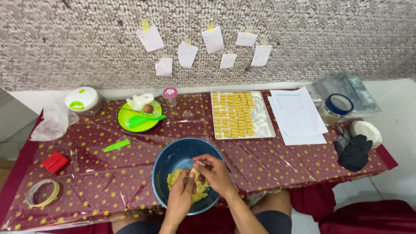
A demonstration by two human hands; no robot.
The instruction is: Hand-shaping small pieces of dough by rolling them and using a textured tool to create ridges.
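A blue bowl (pixel 173 157) holding yellow dough (pixel 175 177) sits at the near edge of the table, in front of me. Both hands are over the bowl. My left hand (pixel 182 195) and my right hand (pixel 215 173) together pinch a small piece of yellow dough (pixel 194 175) between their fingers. A small pink thing shows at my right fingertips; what it is I cannot tell. Further back lies a tray (pixel 265 125) with several rows of shaped yellow dough pieces (pixel 234 114).
A dark red starred cloth under clear plastic (pixel 108 173) covers the table. On it: a green plate (pixel 130 125) with an egg and green spatula, a white-lidded chopper (pixel 82 99), a tape roll (pixel 42 192), a red box (pixel 55 162), paper sheets (pixel 298 116), black gloves (pixel 354 151).
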